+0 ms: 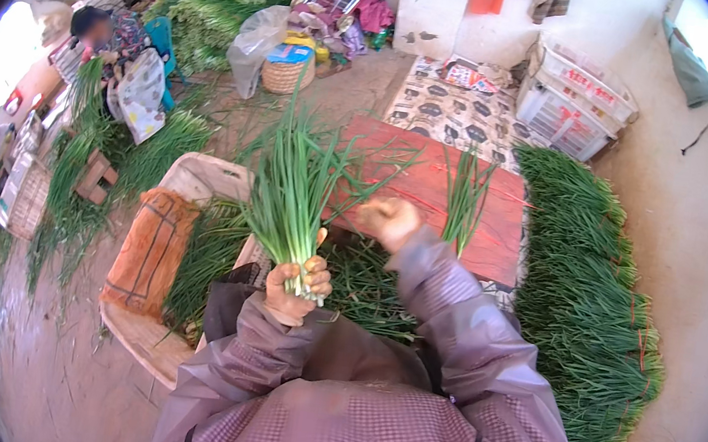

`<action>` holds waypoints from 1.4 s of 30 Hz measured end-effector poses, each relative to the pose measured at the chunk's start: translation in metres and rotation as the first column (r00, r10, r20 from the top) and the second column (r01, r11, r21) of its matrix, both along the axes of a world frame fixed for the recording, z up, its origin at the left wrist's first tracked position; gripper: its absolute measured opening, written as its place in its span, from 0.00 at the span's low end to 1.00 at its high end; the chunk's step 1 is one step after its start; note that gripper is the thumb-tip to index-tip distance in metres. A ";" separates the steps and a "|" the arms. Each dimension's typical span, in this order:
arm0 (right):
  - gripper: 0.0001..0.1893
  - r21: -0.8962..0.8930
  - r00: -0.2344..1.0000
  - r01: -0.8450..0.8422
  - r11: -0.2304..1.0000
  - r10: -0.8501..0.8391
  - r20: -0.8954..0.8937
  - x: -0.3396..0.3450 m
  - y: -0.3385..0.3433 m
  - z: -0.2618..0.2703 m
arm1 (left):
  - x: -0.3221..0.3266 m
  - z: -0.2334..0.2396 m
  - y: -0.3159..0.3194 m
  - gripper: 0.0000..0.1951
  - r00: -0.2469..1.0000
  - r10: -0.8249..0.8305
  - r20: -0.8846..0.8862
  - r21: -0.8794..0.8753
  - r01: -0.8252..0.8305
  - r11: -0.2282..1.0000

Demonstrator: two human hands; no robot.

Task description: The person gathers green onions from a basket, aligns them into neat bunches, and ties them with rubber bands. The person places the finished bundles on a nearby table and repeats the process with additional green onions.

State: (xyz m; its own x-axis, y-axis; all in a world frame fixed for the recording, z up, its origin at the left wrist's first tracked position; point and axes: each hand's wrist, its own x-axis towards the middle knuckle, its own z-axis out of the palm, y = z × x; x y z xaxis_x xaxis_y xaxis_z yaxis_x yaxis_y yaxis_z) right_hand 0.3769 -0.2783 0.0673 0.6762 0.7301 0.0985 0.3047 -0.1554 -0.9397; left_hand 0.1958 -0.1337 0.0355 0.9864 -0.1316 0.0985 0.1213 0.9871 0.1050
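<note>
My left hand (296, 290) is closed around the white base of a bunch of green scallions (294, 193), whose leaves fan upward. My right hand (392, 221), blurred, hovers by the near edge of a red board (377, 150) with its fingers curled; whether it holds anything is unclear. On that board lie a smaller scallion bunch (465, 202), thin red ties (424, 170) and loose leaves. Below the board's near edge, scattered green leaves (372, 284) lie before my lap.
A pale plastic basket (143, 344) with scallions and an orange mesh sack (150, 251) stands at left. Tied scallion bunches (574, 304) form a long row at right. White crates (571, 102) are stacked behind. Another person (124, 53) sits at the far left, near heaped scallions (203, 13).
</note>
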 end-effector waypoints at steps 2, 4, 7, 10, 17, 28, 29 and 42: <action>0.16 -0.396 0.995 -0.081 0.915 0.051 -0.087 0.002 -0.012 0.021 | 0.004 -0.001 0.000 0.38 0.999 -0.013 0.037 -0.015 0.013 1.000; 0.18 -0.699 0.986 -0.162 0.697 0.080 -0.149 -0.031 -0.018 0.059 | 0.002 0.002 0.002 0.37 0.998 0.066 0.003 0.032 -0.066 0.997; 0.19 -0.291 0.852 -0.442 0.848 0.296 -0.432 -0.052 -0.019 0.021 | 0.011 0.002 -0.002 0.35 0.991 0.128 0.037 0.073 -0.130 0.989; 0.12 -0.244 0.867 -0.475 0.845 0.403 -0.293 -0.076 -0.009 0.015 | 0.014 0.004 -0.002 0.33 0.987 0.153 0.042 0.123 -0.157 0.980; 0.12 -0.212 0.833 -0.496 0.842 0.392 -0.392 -0.048 -0.019 -0.030 | 0.012 0.002 -0.005 0.33 0.994 0.104 -0.016 0.222 -0.098 0.970; 0.40 0.513 0.805 -0.048 0.857 0.337 -0.488 -0.053 0.016 -0.037 | 0.033 0.049 -0.006 0.22 0.950 0.313 0.015 0.872 0.141 -0.468; 0.38 0.479 0.807 -0.008 0.878 0.288 -0.515 -0.052 0.016 -0.039 | 0.036 0.067 -0.015 0.24 0.931 0.364 -0.036 0.677 0.291 -0.676; 0.33 0.757 0.567 0.386 0.527 0.512 -0.645 -0.006 -0.016 0.012 | 0.065 0.076 -0.055 0.20 0.932 0.182 0.314 0.264 0.098 -0.959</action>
